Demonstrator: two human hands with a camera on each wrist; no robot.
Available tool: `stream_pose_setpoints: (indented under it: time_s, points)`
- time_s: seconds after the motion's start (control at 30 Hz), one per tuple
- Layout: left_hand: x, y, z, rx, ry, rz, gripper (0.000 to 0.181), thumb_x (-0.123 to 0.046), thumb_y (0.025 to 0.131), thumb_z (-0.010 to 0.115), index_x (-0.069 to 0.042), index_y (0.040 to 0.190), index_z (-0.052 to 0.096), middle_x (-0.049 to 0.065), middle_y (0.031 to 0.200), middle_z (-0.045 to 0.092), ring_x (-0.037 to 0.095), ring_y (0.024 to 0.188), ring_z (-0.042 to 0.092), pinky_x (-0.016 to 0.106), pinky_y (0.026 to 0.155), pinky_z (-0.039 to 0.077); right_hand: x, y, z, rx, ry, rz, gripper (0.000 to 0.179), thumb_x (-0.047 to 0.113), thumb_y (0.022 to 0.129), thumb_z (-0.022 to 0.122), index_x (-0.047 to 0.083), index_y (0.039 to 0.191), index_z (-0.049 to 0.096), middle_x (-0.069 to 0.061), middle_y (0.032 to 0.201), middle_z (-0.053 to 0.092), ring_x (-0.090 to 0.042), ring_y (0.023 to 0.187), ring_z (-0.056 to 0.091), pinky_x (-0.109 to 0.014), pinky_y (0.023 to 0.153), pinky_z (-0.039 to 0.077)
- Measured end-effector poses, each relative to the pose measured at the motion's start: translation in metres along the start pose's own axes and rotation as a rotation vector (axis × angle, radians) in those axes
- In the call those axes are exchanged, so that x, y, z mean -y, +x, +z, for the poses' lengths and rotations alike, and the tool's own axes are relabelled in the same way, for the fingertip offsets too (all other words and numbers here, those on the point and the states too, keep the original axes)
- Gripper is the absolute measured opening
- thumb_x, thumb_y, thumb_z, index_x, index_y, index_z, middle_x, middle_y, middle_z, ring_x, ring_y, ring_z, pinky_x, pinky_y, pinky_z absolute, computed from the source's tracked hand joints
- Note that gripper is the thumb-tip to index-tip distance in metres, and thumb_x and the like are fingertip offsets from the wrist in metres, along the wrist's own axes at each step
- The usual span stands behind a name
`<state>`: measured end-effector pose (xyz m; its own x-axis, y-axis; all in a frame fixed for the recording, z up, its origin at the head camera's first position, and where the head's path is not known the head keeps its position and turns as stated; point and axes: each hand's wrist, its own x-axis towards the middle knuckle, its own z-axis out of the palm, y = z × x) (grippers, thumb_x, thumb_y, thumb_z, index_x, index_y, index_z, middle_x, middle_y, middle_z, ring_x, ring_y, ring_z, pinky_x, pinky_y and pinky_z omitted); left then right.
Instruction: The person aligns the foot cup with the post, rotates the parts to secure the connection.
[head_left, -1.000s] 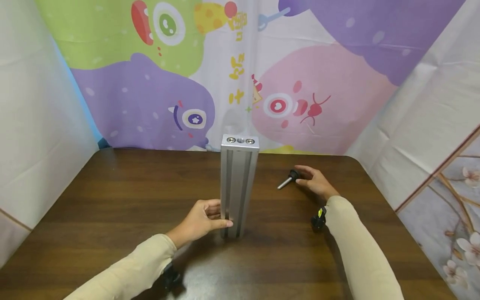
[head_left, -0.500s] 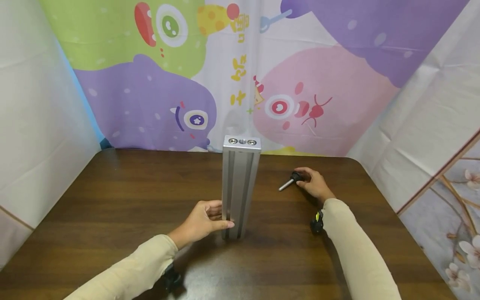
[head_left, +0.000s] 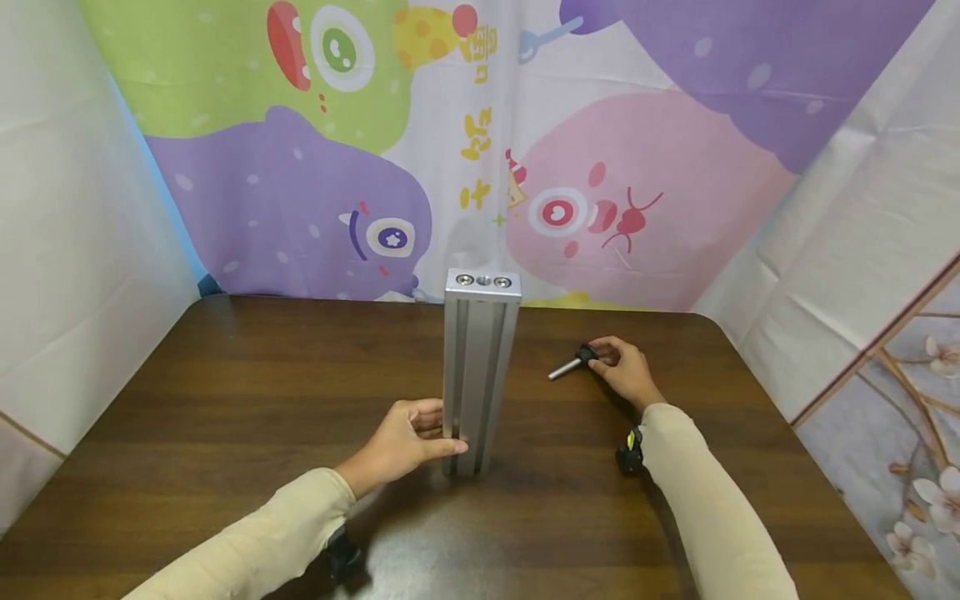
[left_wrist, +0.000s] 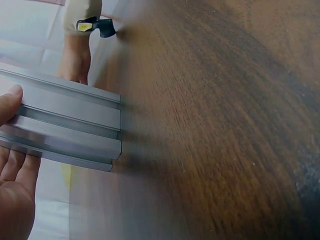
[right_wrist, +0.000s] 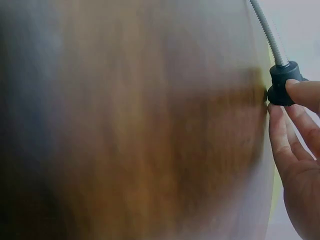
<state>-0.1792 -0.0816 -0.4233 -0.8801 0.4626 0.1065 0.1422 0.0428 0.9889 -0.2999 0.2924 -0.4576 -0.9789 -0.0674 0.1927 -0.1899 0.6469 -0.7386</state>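
Observation:
An aluminium profile [head_left: 480,375] stands upright on the table in the head view. Its top end has two bolts and an open round hole between them. My left hand [head_left: 401,446] grips the profile low down, thumb on the front face and fingers behind the left side. To the right of it, my right hand [head_left: 628,371] pinches a levelling foot [right_wrist: 285,82] by its black base, the thumb against its side. The foot's threaded metal rod points left in the head view, toward the profile. In the left wrist view, slots run along the profile [left_wrist: 75,110].
The dark wood table [head_left: 300,358] reaches back to a printed cartoon curtain [head_left: 315,200]. Pale curtains [head_left: 795,250] close in both sides. A small black camera [head_left: 630,452] sits on the right wrist, another [head_left: 343,554] under the left.
My right hand has shifted slightly left with the levelling foot, whose rod now lies closer to level across the view. The left hand and the profile have stayed in place.

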Motion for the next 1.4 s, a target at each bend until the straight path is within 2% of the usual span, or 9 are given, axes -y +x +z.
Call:
stream_pose_setpoints:
  time_s: [0.17,0.33,0.53,0.67,0.77,0.87,1.03,1.23,1.4]
  points:
    - [-0.001,0.001,0.000,0.004,-0.004,0.013,0.038,0.000,0.079,0.076,0.012,0.112,0.062,0.024,0.100,0.070,0.018,0.089,0.070,0.027,0.083,0.056,0.002,-0.001,0.001,0.005,-0.025,-0.021,0.036,0.004,0.088,0.069,0.001,0.122,0.059,-0.018,0.101,0.066,-0.029,0.090,0.064,-0.037,0.080,0.054]
    - [-0.001,0.001,0.000,0.012,-0.018,0.011,0.039,0.000,0.079,0.076,0.013,0.113,0.061,0.025,0.101,0.069,0.019,0.089,0.070,0.028,0.082,0.056,0.004,-0.003,0.000,0.057,-0.100,-0.094,0.042,0.009,0.084,0.072,0.002,0.123,0.057,-0.011,0.091,0.064,-0.023,0.080,0.060,-0.032,0.070,0.050]
    - [-0.002,0.000,0.000,0.010,-0.019,0.000,0.039,0.001,0.079,0.076,0.013,0.113,0.061,0.025,0.099,0.069,0.020,0.089,0.070,0.028,0.082,0.057,0.011,0.001,-0.001,0.207,-0.132,-0.102,0.062,0.006,0.082,0.075,0.002,0.137,0.046,-0.022,0.120,0.059,-0.034,0.101,0.060,-0.045,0.081,0.052]
    - [-0.002,0.001,0.000,0.001,-0.013,-0.011,0.038,-0.001,0.079,0.077,0.012,0.111,0.062,0.023,0.098,0.070,0.019,0.089,0.070,0.027,0.081,0.057,0.016,0.005,-0.002,0.287,-0.118,-0.134,0.062,-0.005,0.081,0.070,-0.001,0.138,0.045,-0.025,0.125,0.056,-0.039,0.109,0.057,-0.052,0.088,0.050]
    - [-0.001,0.001,0.001,-0.004,-0.011,-0.015,0.038,-0.002,0.079,0.077,0.012,0.111,0.062,0.023,0.098,0.070,0.020,0.089,0.071,0.027,0.081,0.057,0.017,0.006,-0.004,0.315,-0.092,-0.153,0.058,-0.011,0.082,0.066,-0.005,0.135,0.046,-0.026,0.126,0.056,-0.042,0.113,0.054,-0.054,0.093,0.047]
    - [-0.001,0.000,0.001,-0.004,-0.014,-0.012,0.038,-0.002,0.079,0.077,0.012,0.111,0.062,0.023,0.098,0.070,0.021,0.090,0.070,0.027,0.082,0.056,0.016,0.006,-0.006,0.323,-0.076,-0.136,0.054,-0.013,0.082,0.063,-0.007,0.133,0.047,-0.026,0.126,0.056,-0.040,0.115,0.054,-0.051,0.094,0.047]
    - [0.000,0.000,0.001,-0.011,-0.018,-0.004,0.038,-0.001,0.079,0.077,0.013,0.111,0.062,0.024,0.098,0.070,0.019,0.089,0.070,0.027,0.082,0.056,0.019,0.004,-0.008,0.315,-0.097,-0.080,0.047,-0.007,0.085,0.065,-0.006,0.130,0.052,-0.024,0.119,0.060,-0.036,0.107,0.057,-0.043,0.086,0.049]
    - [0.000,0.000,0.001,-0.016,-0.007,0.000,0.040,-0.001,0.079,0.077,0.013,0.113,0.061,0.023,0.099,0.070,0.020,0.091,0.070,0.027,0.083,0.056,0.021,0.002,-0.013,0.341,-0.089,-0.048,0.046,0.005,0.089,0.067,-0.005,0.132,0.052,-0.023,0.121,0.060,-0.036,0.112,0.056,-0.049,0.094,0.048]
    - [0.001,0.000,-0.001,-0.007,0.029,0.010,0.042,-0.004,0.078,0.079,0.012,0.113,0.061,0.022,0.097,0.071,0.024,0.094,0.069,0.025,0.083,0.056,0.029,-0.001,-0.020,0.356,-0.050,-0.014,0.045,0.013,0.092,0.065,-0.003,0.132,0.053,-0.019,0.118,0.062,-0.030,0.107,0.058,-0.038,0.085,0.052]
